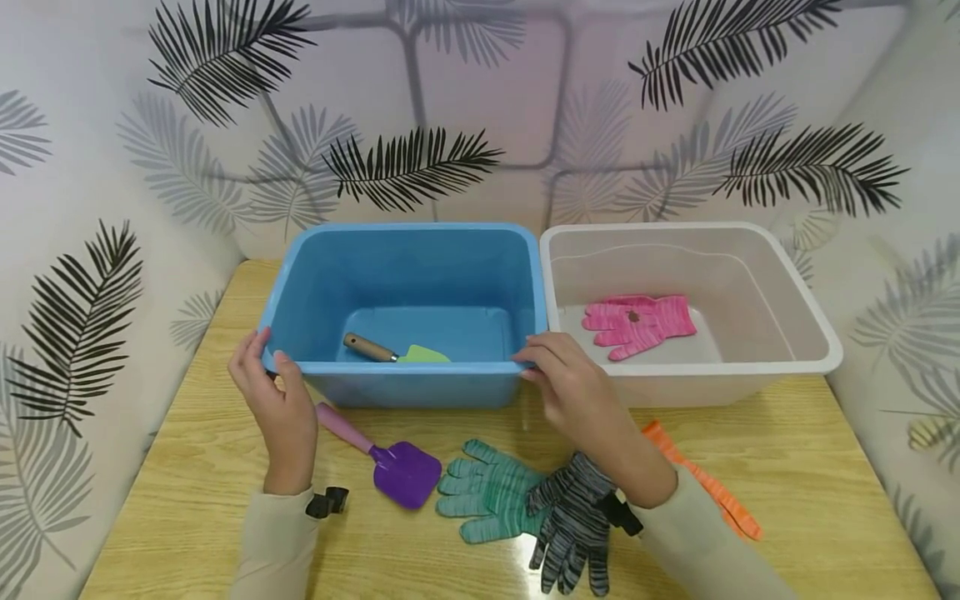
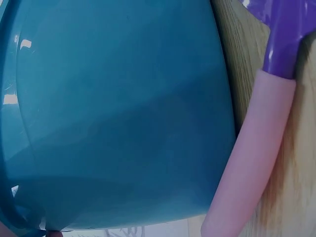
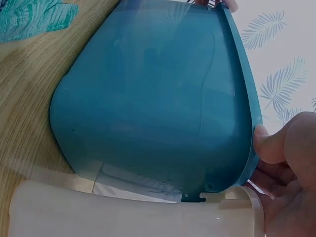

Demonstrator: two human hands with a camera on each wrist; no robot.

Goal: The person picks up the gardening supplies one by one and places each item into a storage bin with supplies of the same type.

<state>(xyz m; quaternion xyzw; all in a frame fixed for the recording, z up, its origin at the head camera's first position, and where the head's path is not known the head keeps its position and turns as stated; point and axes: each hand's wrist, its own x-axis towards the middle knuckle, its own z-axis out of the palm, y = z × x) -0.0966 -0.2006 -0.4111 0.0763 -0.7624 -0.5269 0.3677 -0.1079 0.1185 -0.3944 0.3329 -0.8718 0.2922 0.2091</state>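
Observation:
A blue plastic bin (image 1: 405,367) stands on the table, held by its rim at both front corners. My left hand (image 1: 279,412) grips the left corner, thumb and fingers around the rim. At the right corner my right hand (image 1: 573,392) pinches the rim; in the right wrist view its thumb (image 3: 269,144) presses the lip. Inside the bin lies a hand trowel (image 1: 371,347) with a wooden handle and light green blade. The left wrist view is filled by the bin's wall (image 2: 118,113), with a toy-like purple shovel's pink handle (image 2: 254,153) beside it.
A whitish bin (image 1: 750,367) adjoins on the right, holding a pink glove (image 1: 652,323). On the table (image 1: 832,492) in front lie the purple shovel (image 1: 407,475), a green glove (image 1: 491,492), a grey-black glove (image 1: 573,525) and an orange item (image 1: 712,487) partly under the right forearm.

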